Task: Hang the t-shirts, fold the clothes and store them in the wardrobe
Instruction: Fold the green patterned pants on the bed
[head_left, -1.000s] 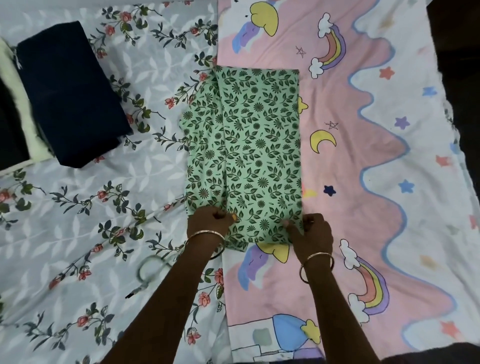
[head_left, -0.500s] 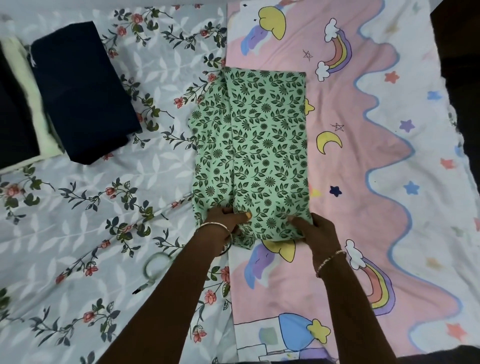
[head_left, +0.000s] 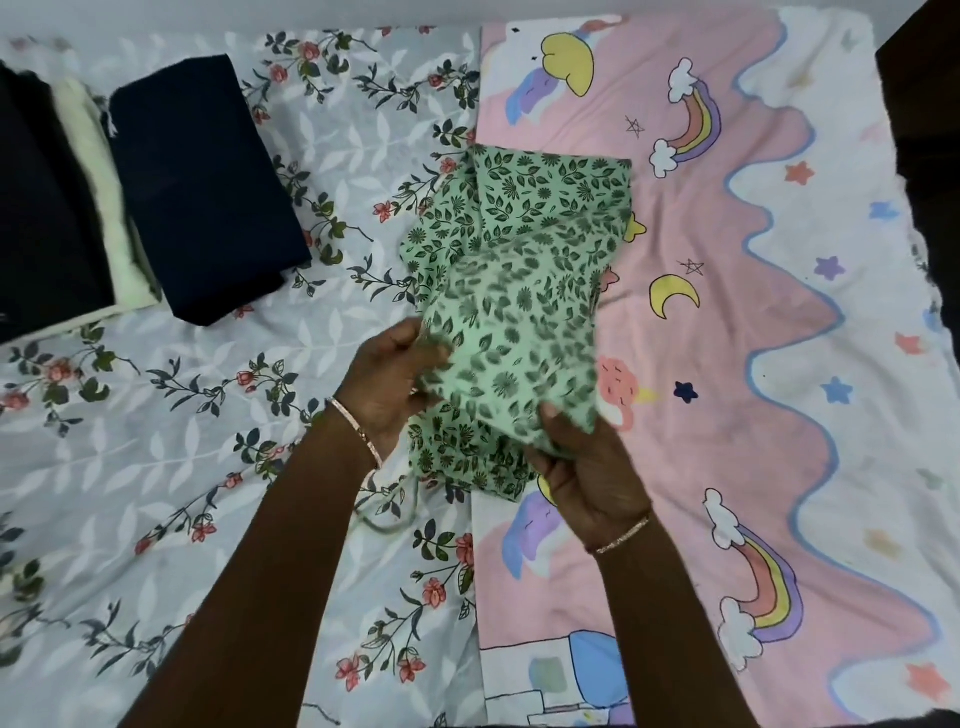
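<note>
Two hands: both at the near middle of the view, each holding the same green leaf-print garment (head_left: 519, 332).
left hand (head_left: 395, 384): fingers curled round the garment's left edge, bunching the cloth; a thin bangle (head_left: 358, 431) sits at the wrist.
right hand (head_left: 587, 467): thumb on top of the cloth and fingers tucked beneath it, pinching the near right corner; a second bangle (head_left: 623, 535) sits at this wrist.
green leaf-print garment: between the two hands and beyond them; the near part is held up off the bed and blurred, while the far part lies flat ahead of the hands, over the line where two sheets meet.
drawstring (head_left: 400, 519): pale cord trailing from the garment's near edge, looped on the bed between the forearms, just nearer than the left wrist.
navy folded cloth (head_left: 202, 182): well apart from the left hand, far to its left and beyond it, lying flat.
cream folded cloth (head_left: 98, 197): just left of the navy folded cloth; whether they touch cannot be told.
dark cloth (head_left: 41, 208): left of the cream folded cloth, cut off by the edge of the view.
floral sheet (head_left: 156, 415): under the left hand and forearm, spreading leftward.
pink cartoon sheet (head_left: 727, 364): under the right hand and spreading to its right; printed with rainbows, stars and a moon.
</note>
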